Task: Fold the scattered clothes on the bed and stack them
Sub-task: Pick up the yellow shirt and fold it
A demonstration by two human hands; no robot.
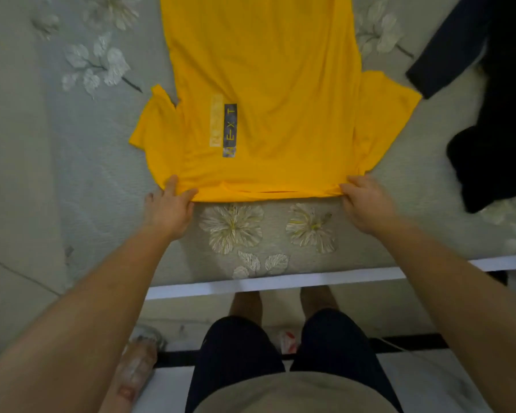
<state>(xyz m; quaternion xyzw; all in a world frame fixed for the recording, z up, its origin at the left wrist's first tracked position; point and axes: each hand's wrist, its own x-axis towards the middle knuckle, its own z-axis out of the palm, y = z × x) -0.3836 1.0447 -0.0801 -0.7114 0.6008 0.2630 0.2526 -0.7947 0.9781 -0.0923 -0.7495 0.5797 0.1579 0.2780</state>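
We stand at the foot of a bed covered by a pale grey quilted bedspread (pixel 72 174) printed with white flowers, and we reach both bare forearms forward and down over its near edge. A bright yellow short-sleeved T-shirt (pixel 265 84) lies flat on the bedspread in front of us. Its neckline and shoulders are toward us and its body runs away up the bed, with both sleeves spread out to the sides. A grey rectangular printed label (pixel 230 129) shows on its chest.

Our left hand (pixel 170 208) is at the shirt's left shoulder corner, palm down. The thumb and forefinger lie on the fabric and pinch its edge, and the other fingers are spread onto the bedspread. Our right hand (pixel 367 207) is at the right shoulder corner, knuckles up, its fingers curled close together over the near edge and gripping it. The edge runs straight between the two hands.

A dark navy long-sleeved garment (pixel 495 129) lies crumpled at the right of the bed, close to the yellow sleeve but apart from it.
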